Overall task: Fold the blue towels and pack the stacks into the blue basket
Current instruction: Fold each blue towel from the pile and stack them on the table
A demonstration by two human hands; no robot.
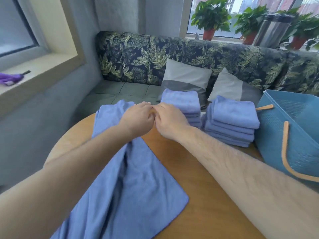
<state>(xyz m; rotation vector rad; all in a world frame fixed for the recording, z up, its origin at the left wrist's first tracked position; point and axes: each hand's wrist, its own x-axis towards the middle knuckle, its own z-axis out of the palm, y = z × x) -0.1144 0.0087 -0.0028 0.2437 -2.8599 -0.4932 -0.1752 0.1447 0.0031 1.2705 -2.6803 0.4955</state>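
Over the blue towel's (131,178) far end my left hand (138,117) and right hand (170,124) touch, fingers (145,104) curled; their hold I cannot tell. Worktop (198,178) shows between towel edge and stacks (231,121).

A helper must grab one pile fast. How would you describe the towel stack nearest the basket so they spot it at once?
On the round wooden table, find the blue basket with tan handles at the right edge. The stack of folded blue towels stands just left of it. The other stack lies farther left, in front of a grey cushion.
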